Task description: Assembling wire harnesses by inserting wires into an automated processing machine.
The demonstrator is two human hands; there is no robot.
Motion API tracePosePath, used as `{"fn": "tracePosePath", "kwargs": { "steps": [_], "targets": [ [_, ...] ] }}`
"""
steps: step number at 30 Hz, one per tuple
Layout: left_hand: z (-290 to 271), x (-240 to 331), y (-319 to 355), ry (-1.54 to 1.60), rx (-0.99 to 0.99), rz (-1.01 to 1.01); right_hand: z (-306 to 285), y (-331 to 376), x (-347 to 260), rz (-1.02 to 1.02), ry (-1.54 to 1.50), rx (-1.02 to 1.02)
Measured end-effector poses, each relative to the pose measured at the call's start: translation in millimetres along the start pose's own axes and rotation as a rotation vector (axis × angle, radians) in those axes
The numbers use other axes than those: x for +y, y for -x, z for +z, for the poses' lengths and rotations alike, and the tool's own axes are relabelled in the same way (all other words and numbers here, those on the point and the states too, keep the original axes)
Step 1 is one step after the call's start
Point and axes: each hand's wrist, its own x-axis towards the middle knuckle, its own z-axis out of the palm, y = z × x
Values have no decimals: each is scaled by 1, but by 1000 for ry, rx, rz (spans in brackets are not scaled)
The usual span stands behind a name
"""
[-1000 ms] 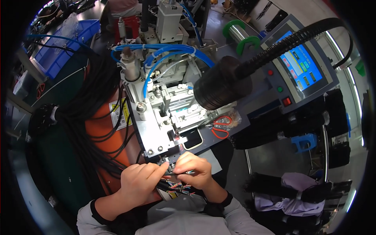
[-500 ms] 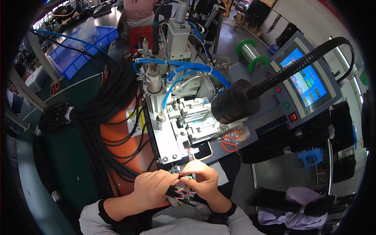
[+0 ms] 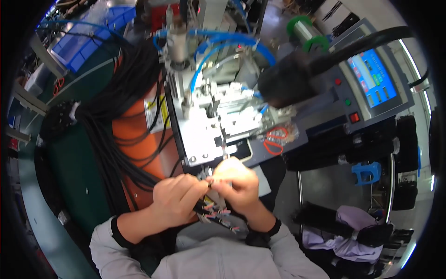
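Observation:
My left hand (image 3: 178, 197) is closed round a black cable (image 3: 210, 184) close to its end. Pressed up against it, my right hand (image 3: 238, 185) pinches the thin wires at that end between thumb and fingertips; the wires are mostly hidden and blurred. Below the two hands, several other black cable ends with stripped coloured wires (image 3: 217, 214) stick out over my lap. Just beyond my fingers stands the front of a bench machine with a white metal plate (image 3: 197, 146), brightly lit.
Many black cables (image 3: 100, 114) lie across the orange surface (image 3: 131, 156) at left. Red-handled scissors (image 3: 277, 140) rest right of the machine. A black lamp head (image 3: 285, 81) hangs over it, with a lit touchscreen (image 3: 373, 76) behind. A blue stool (image 3: 366, 173) stands at right.
The view has tilted, so the machine and my hands appear higher. My hands stay together on the cable end; the coloured wires between them show less than before.

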Motion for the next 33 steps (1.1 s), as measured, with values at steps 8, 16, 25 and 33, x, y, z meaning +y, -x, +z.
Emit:
{"fn": "tracePosePath", "kwargs": {
  "steps": [8, 16, 25, 33],
  "targets": [
    [7, 1, 5, -24, 0, -42, 11, 2, 0, 160, -263, 206],
    [0, 3, 2, -213, 19, 43, -4, -1, -9, 45, 153, 65],
    [6, 3, 11, -229, -89, 8, -15, 10, 9, 470, -241, 10],
    [11, 10, 11, -362, -320, -56, 2, 9, 27, 157, 331, 8]
  ]
}}
